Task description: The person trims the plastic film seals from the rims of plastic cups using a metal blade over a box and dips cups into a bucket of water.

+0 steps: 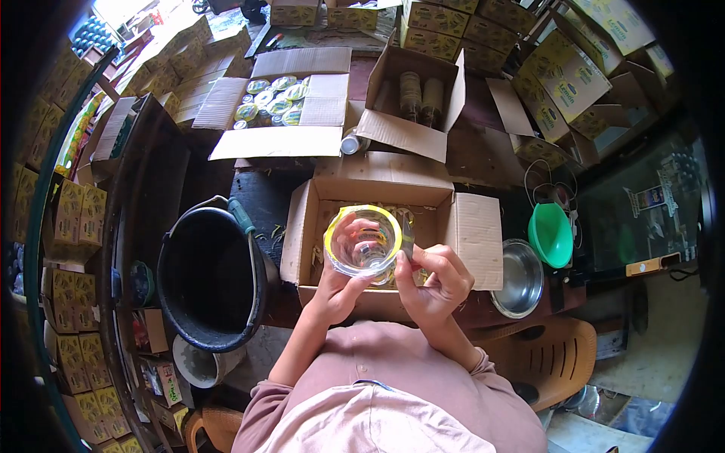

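Observation:
My left hand [334,296] is wrapped round a clear plastic cup [355,260] with a yellow film round its rim; its fingers show through the clear wall. My right hand [436,281] is closed, thumb and fingers pinching a narrow, flat, dark blade-like piece [408,235] against the right side of the rim. The piece's exact kind is hard to make out. Both hands are above an open cardboard box [472,219], where yellowish scraps lie, partly hidden by the cup and hands.
A black bucket [170,260] stands left. At right are a metal bowl [531,260] and a green bowl [551,234]. Behind, one carton [276,141] holds several sealed cups and another [404,134] holds stacked cups. A can-like container [350,143] lies between them.

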A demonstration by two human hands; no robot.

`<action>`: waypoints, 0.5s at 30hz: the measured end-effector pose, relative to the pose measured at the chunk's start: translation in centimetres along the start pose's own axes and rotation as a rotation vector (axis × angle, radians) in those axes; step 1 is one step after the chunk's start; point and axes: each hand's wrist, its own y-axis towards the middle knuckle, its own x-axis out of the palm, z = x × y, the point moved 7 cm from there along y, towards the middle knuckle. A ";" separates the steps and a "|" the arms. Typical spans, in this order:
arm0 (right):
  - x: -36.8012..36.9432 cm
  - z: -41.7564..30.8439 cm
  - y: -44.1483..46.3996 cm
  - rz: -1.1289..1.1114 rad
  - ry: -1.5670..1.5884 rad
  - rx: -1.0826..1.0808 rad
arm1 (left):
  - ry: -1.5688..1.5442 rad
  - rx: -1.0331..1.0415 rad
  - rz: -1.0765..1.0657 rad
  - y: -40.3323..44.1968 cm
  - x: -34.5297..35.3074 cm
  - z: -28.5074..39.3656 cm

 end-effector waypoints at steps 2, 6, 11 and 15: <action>0.1 -0.1 0.0 -0.009 -0.007 -0.002 | -0.004 0.007 -0.011 0.0 -0.1 -0.1; 0.0 -0.1 -0.2 -0.001 -0.032 0.005 | 0.003 0.013 -0.012 -0.2 0.0 0.0; 0.2 -0.5 -0.6 0.013 -0.036 -0.050 | 0.105 0.011 0.008 -0.2 0.0 -0.1; 0.4 -0.7 -0.7 -0.009 -0.038 -0.064 | 0.201 0.021 0.032 -0.4 -0.1 -0.1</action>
